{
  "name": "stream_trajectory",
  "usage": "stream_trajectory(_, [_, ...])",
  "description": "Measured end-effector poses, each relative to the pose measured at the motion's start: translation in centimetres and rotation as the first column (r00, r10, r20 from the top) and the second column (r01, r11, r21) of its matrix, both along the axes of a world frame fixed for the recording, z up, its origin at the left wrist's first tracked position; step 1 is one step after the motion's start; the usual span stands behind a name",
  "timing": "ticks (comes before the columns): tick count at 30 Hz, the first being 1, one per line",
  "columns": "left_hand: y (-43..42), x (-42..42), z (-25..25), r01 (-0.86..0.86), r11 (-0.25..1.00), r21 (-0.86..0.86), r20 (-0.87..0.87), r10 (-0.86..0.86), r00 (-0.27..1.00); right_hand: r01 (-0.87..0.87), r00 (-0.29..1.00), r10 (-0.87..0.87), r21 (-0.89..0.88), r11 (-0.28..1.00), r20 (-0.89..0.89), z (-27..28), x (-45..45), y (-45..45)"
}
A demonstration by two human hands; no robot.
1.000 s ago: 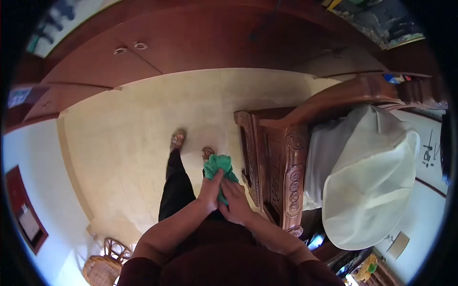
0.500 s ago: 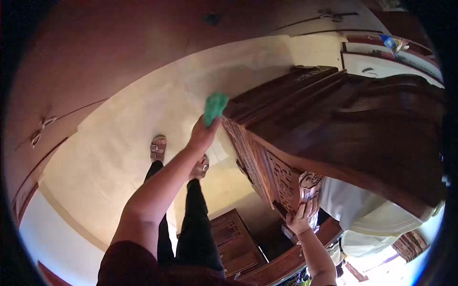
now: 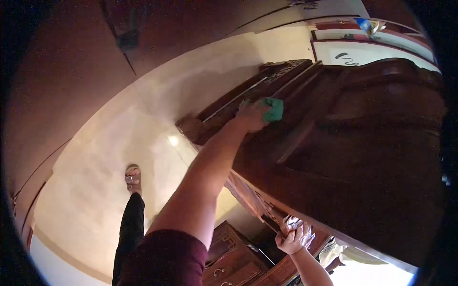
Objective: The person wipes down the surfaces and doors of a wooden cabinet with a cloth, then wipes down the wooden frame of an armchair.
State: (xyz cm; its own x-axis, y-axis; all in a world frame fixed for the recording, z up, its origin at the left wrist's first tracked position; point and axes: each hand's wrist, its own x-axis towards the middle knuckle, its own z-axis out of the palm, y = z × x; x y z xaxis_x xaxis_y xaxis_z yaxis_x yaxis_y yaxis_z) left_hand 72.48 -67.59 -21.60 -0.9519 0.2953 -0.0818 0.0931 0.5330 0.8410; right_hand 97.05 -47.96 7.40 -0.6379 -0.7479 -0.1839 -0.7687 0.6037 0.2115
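My left hand (image 3: 253,115) holds a crumpled green cloth (image 3: 273,110) against the dark wooden surface of a large carved piece of furniture (image 3: 362,157). The left arm reaches across the furniture's near edge. Lower down on the right, my right hand (image 3: 292,240) has its fingers wrapped round a carved, shiny wooden ornament (image 3: 292,222) below the furniture's edge. The fingers partly hide that ornament.
A wooden cabinet (image 3: 234,257) with metal handles stands below. Pale floor (image 3: 109,138) lies to the left, with my sandalled foot (image 3: 133,177) on it. A long reddish-brown surface (image 3: 62,81) curves along the upper left. A blue packet (image 3: 363,25) sits at the far upper right.
My left hand has moved right with the green cloth, from the furniture's corner onto its broad surface. The right hand stays on the carved ornament. The view has shifted.
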Motion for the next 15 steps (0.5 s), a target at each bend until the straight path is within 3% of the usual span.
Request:
stream_trajectory(5, [-4.7,3.4,5.0,0.009,0.994,0.109,0.153,-0.026,0.988,0.007,1.000,-0.007,0.024,1.000,-0.002,0.0,0.2,0.4])
stream_trajectory(8, [-6.5,8.4,2.8,0.021,0.997,0.074,0.048,-0.024,0.999,-0.027,0.998,0.029,0.045,0.999,-0.053,-0.4,0.3,1.0])
stream_trajectory(10, [-7.4,14.3,0.0,-0.060,0.998,0.016,-0.129,0.062,0.990,-0.004,0.999,0.005,0.019,1.000,-0.050,-0.6,0.9,1.7])
stream_trajectory(12, [-11.5,19.2,3.1,-0.029,0.987,0.159,-0.052,0.038,0.998,0.020,0.999,-0.019,0.022,1.000,-0.042,-0.5,1.0,1.4])
stream_trajectory(14, [-12.8,23.3,2.5,-0.075,0.987,0.143,0.270,0.034,0.962,0.030,0.999,-0.030,-0.019,0.999,-0.014,-0.7,1.4,1.9])
stream_trajectory(15, [-13.0,26.4,2.2,-0.308,0.844,0.438,0.558,0.014,0.830,0.026,1.000,-0.026,-0.037,0.999,-0.003,-0.7,1.2,2.1])
